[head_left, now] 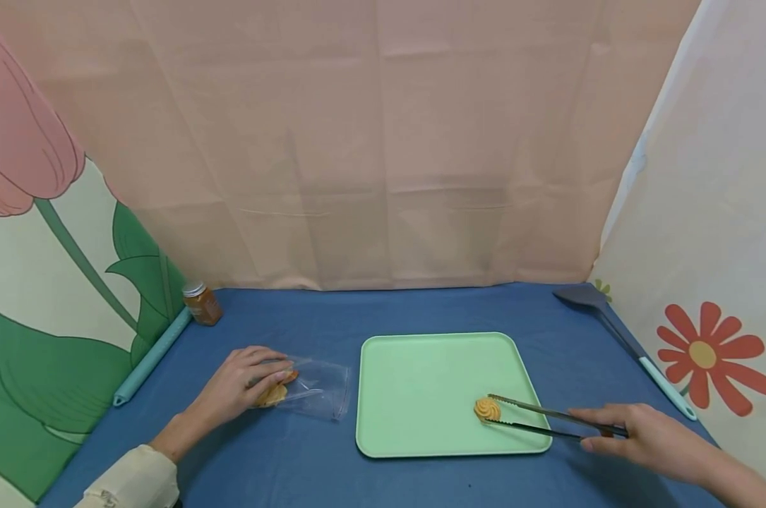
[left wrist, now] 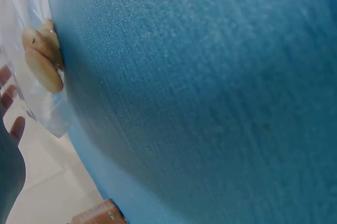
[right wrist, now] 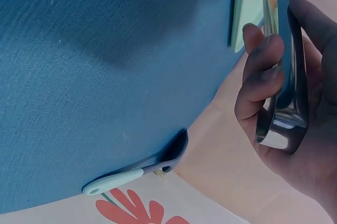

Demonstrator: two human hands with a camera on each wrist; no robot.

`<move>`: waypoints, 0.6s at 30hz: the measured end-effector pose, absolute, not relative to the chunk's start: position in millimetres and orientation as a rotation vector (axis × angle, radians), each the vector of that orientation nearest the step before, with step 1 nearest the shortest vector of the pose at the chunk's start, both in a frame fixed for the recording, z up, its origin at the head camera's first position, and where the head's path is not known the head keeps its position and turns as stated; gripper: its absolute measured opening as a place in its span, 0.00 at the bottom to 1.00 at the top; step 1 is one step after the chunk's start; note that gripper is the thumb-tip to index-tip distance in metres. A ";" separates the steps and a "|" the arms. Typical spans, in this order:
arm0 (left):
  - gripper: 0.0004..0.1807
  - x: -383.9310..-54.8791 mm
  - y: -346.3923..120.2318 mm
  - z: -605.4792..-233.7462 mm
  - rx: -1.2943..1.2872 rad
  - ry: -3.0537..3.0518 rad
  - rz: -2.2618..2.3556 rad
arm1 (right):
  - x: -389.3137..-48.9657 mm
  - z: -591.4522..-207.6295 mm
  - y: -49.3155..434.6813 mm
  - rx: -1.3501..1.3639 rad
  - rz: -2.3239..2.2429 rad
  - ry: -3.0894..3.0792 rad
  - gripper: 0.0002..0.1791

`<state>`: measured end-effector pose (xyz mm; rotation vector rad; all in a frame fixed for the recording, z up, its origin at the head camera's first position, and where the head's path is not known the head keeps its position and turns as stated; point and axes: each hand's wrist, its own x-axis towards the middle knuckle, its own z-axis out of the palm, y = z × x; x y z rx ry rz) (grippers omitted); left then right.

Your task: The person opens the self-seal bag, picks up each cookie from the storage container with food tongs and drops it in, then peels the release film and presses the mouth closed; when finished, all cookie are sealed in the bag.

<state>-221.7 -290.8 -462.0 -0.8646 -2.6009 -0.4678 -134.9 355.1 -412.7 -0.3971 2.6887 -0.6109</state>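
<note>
On the left, my left hand (head_left: 252, 381) holds a clear plastic bag (head_left: 322, 388) by its near-left end, fingers over the top. Inside the bag lie several golden cookies (head_left: 271, 396), partly covered by the hand; the left wrist view shows the cookies (left wrist: 45, 60) through the film. My right hand (head_left: 643, 437) grips metal tongs (head_left: 548, 413), its fingers wrapped about the arms in the right wrist view. The tong tips stand on either side of a round swirled cookie (head_left: 487, 409) over the right part of a light green tray (head_left: 421, 395).
A small brown jar (head_left: 202, 305) with a silver lid stands at the back left, beside a rolled pale blue item (head_left: 154, 356). A dark spatula (head_left: 611, 324) with a pale blue handle lies along the right edge. Fabric hangings enclose the blue-covered table (head_left: 313, 466).
</note>
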 end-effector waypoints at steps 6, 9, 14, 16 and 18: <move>0.13 -221.4 -290.6 -461.2 -0.864 -2.604 -0.464 | -135.8 -414.5 354.5 -0.437 -0.620 2.682 0.30; 0.13 -221.5 -290.5 -461.3 -0.861 -2.605 -0.470 | -136.5 -414.7 353.1 -0.447 -0.623 2.692 0.30; 0.13 -221.8 -291.1 -461.4 -0.858 -2.607 -0.465 | -136.0 -415.7 352.4 -0.447 -0.580 2.731 0.30; 0.13 -221.6 -291.3 -460.9 -0.854 -2.609 -0.463 | -135.4 -416.2 352.5 -0.448 -0.568 2.746 0.29; 0.14 -221.3 -291.2 -460.4 -0.851 -2.613 -0.461 | -134.7 -416.9 352.3 -0.440 -0.563 2.754 0.29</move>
